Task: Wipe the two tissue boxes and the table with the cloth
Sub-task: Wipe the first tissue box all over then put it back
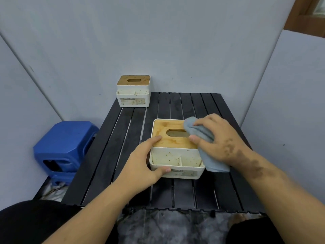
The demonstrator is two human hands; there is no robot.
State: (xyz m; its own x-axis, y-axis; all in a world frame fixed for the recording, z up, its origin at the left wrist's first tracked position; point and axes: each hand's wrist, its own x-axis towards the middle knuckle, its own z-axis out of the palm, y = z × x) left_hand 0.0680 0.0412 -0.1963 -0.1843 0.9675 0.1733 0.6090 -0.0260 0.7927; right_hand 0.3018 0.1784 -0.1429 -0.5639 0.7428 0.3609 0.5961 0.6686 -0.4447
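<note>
Cloth [202, 136], blue-grey, is gripped by the right hand [219, 140] and pressed on the near tissue box's [175, 155] wooden lid, mid-table [193, 191]. Its left side is clasped by the left hand [142, 162]. A second tissue box [133, 92] is seen far left, a blue stool [65, 145] beyond the table's left edge.

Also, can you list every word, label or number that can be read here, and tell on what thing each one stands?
"TISSUE HOLDER": on the front label of the far tissue box; small and blurred, so this reading is likely, not sure.
Label on the front of the near tissue box: mostly hidden by the left hand, too blurred to read.
No other text shows.
</note>
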